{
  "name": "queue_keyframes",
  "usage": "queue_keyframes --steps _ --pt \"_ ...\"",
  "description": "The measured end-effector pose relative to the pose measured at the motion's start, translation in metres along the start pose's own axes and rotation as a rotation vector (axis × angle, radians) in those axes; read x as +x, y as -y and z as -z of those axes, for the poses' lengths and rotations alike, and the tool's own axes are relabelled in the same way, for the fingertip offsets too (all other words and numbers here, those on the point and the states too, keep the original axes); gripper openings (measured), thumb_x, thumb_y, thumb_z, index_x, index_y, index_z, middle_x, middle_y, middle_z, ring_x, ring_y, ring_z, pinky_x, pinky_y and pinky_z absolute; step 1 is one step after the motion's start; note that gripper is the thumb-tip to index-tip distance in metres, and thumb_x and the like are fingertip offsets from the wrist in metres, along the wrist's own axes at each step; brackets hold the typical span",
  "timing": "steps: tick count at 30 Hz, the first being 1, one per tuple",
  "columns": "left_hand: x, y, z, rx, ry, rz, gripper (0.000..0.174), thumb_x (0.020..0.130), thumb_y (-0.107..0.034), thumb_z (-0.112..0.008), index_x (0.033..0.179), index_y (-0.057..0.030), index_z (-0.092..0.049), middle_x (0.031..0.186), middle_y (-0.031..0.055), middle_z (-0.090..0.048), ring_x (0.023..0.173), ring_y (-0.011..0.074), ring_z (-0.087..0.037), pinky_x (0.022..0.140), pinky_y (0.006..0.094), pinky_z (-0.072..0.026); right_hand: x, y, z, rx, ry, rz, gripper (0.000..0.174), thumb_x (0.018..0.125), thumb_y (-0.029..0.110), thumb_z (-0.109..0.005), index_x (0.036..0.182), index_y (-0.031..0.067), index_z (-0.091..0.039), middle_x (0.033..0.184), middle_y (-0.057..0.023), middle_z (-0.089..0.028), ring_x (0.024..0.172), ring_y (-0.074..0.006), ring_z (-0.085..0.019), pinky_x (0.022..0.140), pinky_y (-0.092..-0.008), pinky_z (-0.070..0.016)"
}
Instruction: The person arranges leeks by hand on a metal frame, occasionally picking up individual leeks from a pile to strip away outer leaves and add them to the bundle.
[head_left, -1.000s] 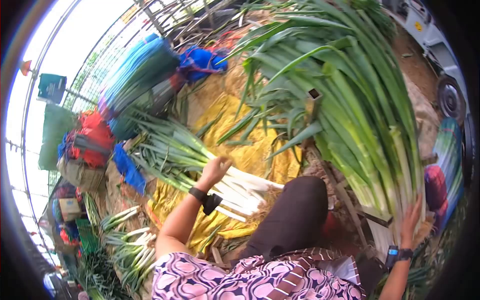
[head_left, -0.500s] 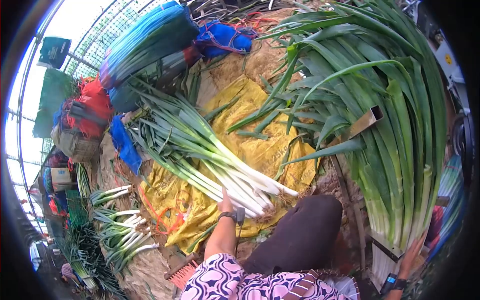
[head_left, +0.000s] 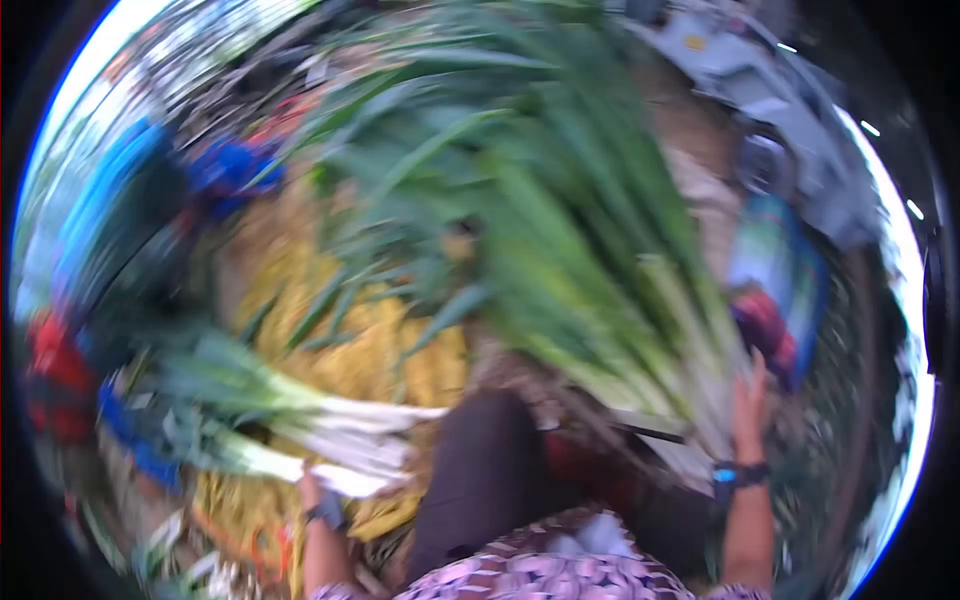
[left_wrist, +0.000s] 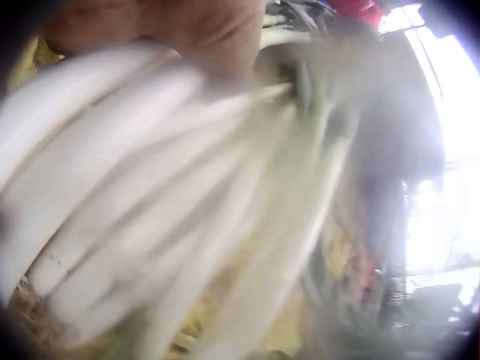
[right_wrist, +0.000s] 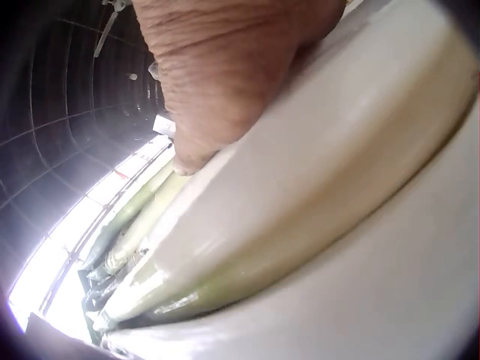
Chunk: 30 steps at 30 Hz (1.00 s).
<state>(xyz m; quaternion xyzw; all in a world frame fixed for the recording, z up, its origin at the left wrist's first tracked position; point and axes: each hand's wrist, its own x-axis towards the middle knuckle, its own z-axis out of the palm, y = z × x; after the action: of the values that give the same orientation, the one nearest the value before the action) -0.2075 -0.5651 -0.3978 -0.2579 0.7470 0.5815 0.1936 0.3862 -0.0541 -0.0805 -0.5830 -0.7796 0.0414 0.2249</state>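
Note:
Long leeks [head_left: 350, 440] with white stems lie in a loose pile on the yellow sack. My left hand [head_left: 313, 490] is at the near edge of these stems; in the blurred left wrist view it lies against the pale shafts, its fingers mostly hidden, so I cannot tell whether they curl round any. On the right, a big bundle of leeks [head_left: 590, 270] leans in a metal frame [head_left: 650, 428], green leaves fanned away from me. My right hand [head_left: 750, 410] rests along the outer side of its white stems, fingers straight, the thumb [right_wrist: 217, 127] pressed to a thick shaft.
The yellow sack [head_left: 300, 300] covers the ground at left. A blue wrapped bundle [head_left: 115, 210] and a red heap [head_left: 55, 375] stand beyond it. A wrapped leek bundle [head_left: 775, 265] lies right of the frame, near a grey vehicle [head_left: 750, 70]. My knee [head_left: 480, 450] juts between both leek piles.
The head view has swung to the right. My left hand has let go of the leek stems it held a second ago and shifted to the pile's near edge. My right hand stays against the big bundle.

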Motion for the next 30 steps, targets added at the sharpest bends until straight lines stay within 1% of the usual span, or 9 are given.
queue_keyframes --steps 2,5,9,14,17,20,23,27,30 --pt "-0.045 -0.071 0.004 -0.149 0.148 0.128 0.042 0.095 -0.04 -0.054 0.115 -0.0042 -0.049 0.08 0.0056 -0.049 0.068 0.0225 -0.052 0.062 0.0398 -0.05 -0.002 0.087 0.048 0.246 -0.149 -0.117 0.043 0.097 0.018 -0.052 0.136 0.0002 -0.046 0.136 -0.0153 -0.052 0.13 -0.0258 -0.046 0.112 -0.0376 -0.029" --pt "-0.085 -0.134 -0.015 -0.429 0.538 0.293 0.054 0.093 -0.044 -0.054 0.129 -0.004 -0.048 0.112 0.0126 -0.059 0.101 0.0285 -0.058 0.091 0.0437 -0.0489 -0.031 0.195 0.085 0.372 -0.092 0.292 0.039 0.093 0.015 -0.056 0.128 -0.0008 -0.05 0.122 -0.0153 -0.058 0.114 -0.0289 -0.054 0.102 -0.0393 -0.0383" --pt "-0.131 -0.141 -0.056 -0.445 0.668 0.289 0.054 0.092 -0.05 -0.054 0.122 -0.0055 -0.055 0.117 0.0112 -0.064 0.107 0.0301 -0.062 0.092 0.0457 -0.0516 -0.059 0.288 0.037 0.68 0.406 0.792 0.054 0.079 0.015 -0.073 0.125 -0.0026 -0.05 0.127 -0.0204 -0.051 0.115 -0.0346 -0.052 0.099 -0.0465 -0.0396" --pt "-0.255 -0.112 -0.106 -0.504 0.826 0.651 0.066 0.091 -0.058 -0.05 0.133 -0.0061 -0.048 0.133 0.0136 -0.053 0.124 0.0304 -0.05 0.108 0.047 -0.0364 -0.071 0.339 -0.026 0.298 0.868 0.802 0.065 0.072 0.024 -0.079 0.121 -0.0067 -0.05 0.123 -0.0222 -0.055 0.114 -0.0365 -0.055 0.094 -0.0451 -0.0439" --pt "-0.318 -0.112 -0.113 -0.38 1.156 0.545 0.072 0.089 -0.061 -0.052 0.135 -0.0055 -0.046 0.136 0.0152 -0.052 0.125 0.0324 -0.049 0.109 0.0499 -0.0334 -0.067 0.318 -0.066 0.413 1.41 0.695 0.054 0.067 0.034 -0.079 0.107 0.0004 -0.066 0.099 -0.0166 -0.069 0.096 -0.0308 -0.064 0.084 -0.0431 -0.0486" --pt "-0.334 -0.108 -0.108 -0.418 1.177 0.691 0.041 0.094 -0.042 -0.055 0.111 -0.0055 -0.059 0.116 0.01 -0.061 0.116 0.0252 -0.052 0.109 0.0435 -0.0348 -0.064 0.315 -0.087 0.538 1.726 0.679 0.041 0.068 0.019 -0.076 0.101 -0.0014 -0.063 0.091 -0.0154 -0.069 0.086 -0.0251 -0.064 0.078 -0.0383 -0.0504" --pt "-0.35 -0.13 -0.094 -0.548 0.98 0.761 0.089 0.082 -0.068 -0.059 0.138 -0.0021 -0.038 0.138 0.0183 -0.046 0.128 0.0343 -0.042 0.112 0.05 -0.0286 -0.061 0.311 -0.077 0.514 1.836 0.636 0.039 0.069 0.02 -0.075 0.099 -0.0018 -0.064 0.088 -0.0137 -0.07 0.081 -0.0222 -0.065 0.072 -0.0375 -0.0514" --pt "-0.255 -0.105 -0.091 -0.946 0.772 0.46 0.101 0.077 -0.079 -0.053 0.145 -0.0074 -0.032 0.141 0.021 -0.042 0.123 0.0392 -0.046 0.104 0.0538 -0.0381 -0.039 0.313 -0.031 0.362 1.84 0.58 0.043 0.071 0.027 -0.074 0.099 -0.0043 -0.064 0.088 -0.0188 -0.069 0.078 -0.0278 -0.067 0.07 -0.0373 -0.0518" --pt "-0.175 -0.08 -0.079 -1.214 0.51 0.564 0.106 0.072 -0.084 -0.052 0.145 -0.0101 -0.032 0.142 0.0202 -0.039 0.112 0.0408 -0.054 0.098 0.0555 -0.0441 -0.031 0.314 0.019 0.243 1.751 0.573 0.05 0.075 0.025 -0.072 0.111 -0.0062 -0.055 0.093 -0.0235 -0.067 0.084 -0.0352 -0.067 0.073 -0.0407 -0.0522"
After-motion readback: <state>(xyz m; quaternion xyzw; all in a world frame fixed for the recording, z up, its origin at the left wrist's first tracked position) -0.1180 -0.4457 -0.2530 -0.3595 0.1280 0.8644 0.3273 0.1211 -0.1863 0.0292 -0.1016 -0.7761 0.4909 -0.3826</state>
